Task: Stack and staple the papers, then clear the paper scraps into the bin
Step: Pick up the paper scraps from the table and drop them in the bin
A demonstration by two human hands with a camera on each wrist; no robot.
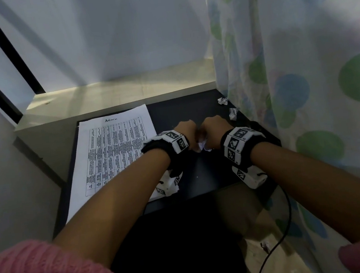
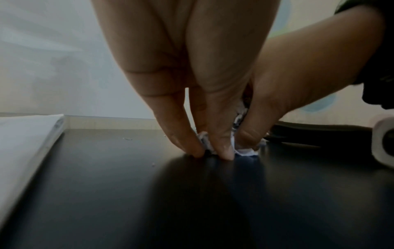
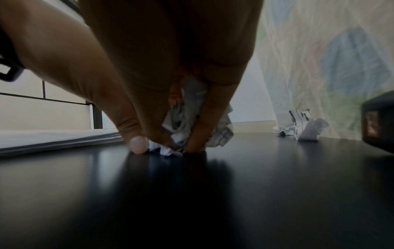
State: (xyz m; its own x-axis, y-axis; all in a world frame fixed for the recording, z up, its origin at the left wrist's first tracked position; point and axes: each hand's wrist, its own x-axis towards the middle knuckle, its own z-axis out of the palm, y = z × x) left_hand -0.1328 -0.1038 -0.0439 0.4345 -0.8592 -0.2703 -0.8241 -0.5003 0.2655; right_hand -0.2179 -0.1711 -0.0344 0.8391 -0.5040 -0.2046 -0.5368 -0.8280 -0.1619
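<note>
Our left hand [image 1: 185,131] and right hand [image 1: 215,127] met on the counter [image 2: 192,202], and both grips pinched one pile of scraps [image 3: 183,121] between bent fingers. The papers [image 1: 113,148] lay just beside, on the left. We judged that loose bits could fall out on lifting, and two scraps [image 1: 227,107] by the curtain [image 1: 301,66] could be forgotten.

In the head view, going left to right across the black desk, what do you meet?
Printed paper stack → left hand → crumpled scrap pinched between both hands → right hand → loose scrap at the dotted curtain.
</note>
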